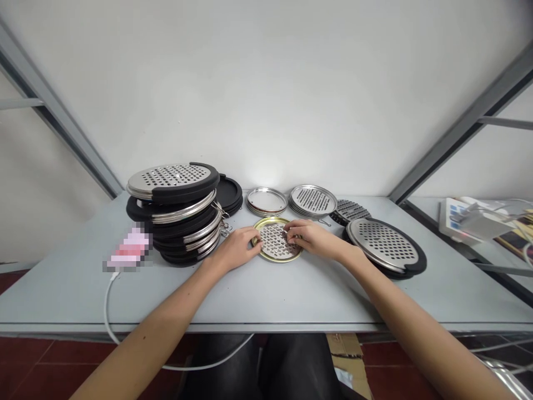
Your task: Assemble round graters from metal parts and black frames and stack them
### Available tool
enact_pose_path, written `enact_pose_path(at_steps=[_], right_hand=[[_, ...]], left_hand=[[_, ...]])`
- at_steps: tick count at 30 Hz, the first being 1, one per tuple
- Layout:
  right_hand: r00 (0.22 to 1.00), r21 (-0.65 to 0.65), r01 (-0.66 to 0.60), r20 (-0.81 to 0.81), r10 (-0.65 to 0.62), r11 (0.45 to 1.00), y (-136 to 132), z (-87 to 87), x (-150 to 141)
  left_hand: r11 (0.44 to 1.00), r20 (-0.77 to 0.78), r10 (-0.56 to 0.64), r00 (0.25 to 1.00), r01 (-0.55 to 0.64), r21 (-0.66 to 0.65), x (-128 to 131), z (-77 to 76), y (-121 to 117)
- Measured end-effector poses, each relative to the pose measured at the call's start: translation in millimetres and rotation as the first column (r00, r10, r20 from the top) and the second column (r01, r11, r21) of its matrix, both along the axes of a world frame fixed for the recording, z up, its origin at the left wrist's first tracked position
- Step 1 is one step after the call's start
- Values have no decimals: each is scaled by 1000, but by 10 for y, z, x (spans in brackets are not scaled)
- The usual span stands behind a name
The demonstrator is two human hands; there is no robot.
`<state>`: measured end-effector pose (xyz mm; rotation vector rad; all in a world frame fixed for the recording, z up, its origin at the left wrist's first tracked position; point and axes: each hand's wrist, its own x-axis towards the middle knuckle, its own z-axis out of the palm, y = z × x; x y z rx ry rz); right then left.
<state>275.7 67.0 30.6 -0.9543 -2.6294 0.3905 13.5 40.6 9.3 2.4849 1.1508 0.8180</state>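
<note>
In front of me on the table lies a round metal grater disc (275, 240) with raised teeth, inside a shallow gold-rimmed dish (280, 260). My left hand (238, 248) is closed at the dish's left rim, thumb and fingers pinched together there. My right hand (310, 238) reaches over the right side, its curled fingertips at the grater disc's edge. What exactly lies under those fingertips is partly hidden. Just behind the dish sit a stack of plain round metal dishes (266, 199) and a stack of slotted grater discs (313, 200).
At left rises a tall stack of black-rimmed round graters (179, 222), with a blurred pink phone-like object (130, 249) and white cable (106, 303) beside it. More graters (385, 247) lie at right. Black round pieces (229, 194) stand at the back. Grey frame posts (458, 130) flank the table.
</note>
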Motion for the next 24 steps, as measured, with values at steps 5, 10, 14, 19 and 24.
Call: enact_pose_path(at_steps=[5,10,14,19,24], right_hand=[[999,-29,28,47,-27,999,-8,28,-31],[997,-18,42,60,-41,999,-19,102,-53],[997,-30,56,52,-54,998,-59,148,-66],[995,-79,95,25,-93,992,-108,88,-55],[998,-29,60,-5,-60,998,-113,28,-64]], left_hand=[[1000,1,1,1000,-1,11,3,-12,7],[1000,-12,7,1000,-7,-2,-3,-16,12],[1000,-2,-13,1000,13,-3,-16,-22,21],[1000,7,-26,1000,26,-1,-23,-27,28],[1000,-5,-9,1000,9,7,-16,-24,24]])
